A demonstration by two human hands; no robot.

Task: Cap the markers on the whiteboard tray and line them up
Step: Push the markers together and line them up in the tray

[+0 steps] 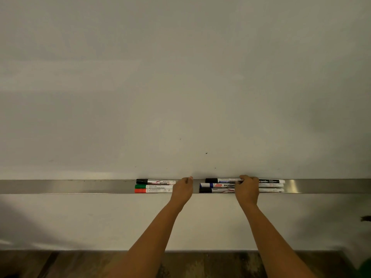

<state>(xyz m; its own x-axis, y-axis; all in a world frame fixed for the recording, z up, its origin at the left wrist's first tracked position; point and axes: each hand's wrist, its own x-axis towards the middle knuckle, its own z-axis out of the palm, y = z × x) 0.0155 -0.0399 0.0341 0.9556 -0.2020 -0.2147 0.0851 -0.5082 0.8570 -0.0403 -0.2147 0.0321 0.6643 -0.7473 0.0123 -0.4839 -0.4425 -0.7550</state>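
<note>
A long metal tray (pixel 60 186) runs under the whiteboard. On its left part lie three capped markers side by side: a black-capped one (pixel 154 181), a green-capped one (pixel 153 186) and an orange-capped one (pixel 153 190). My left hand (pixel 182 188) rests curled at their right ends. To the right lie three more markers: a black-capped one (pixel 220 180) at the back, a blue-capped one (pixel 216 185) and another black-capped one (pixel 214 190) at the front. My right hand (pixel 247 186) covers their middles, fingers closed on the back black marker.
The blank whiteboard (pixel 180 87) fills the upper view. Below the tray is a pale wall, then a dark wooden floor (pixel 60 263). The tray stretches bare to the far left and far right (pixel 331 185).
</note>
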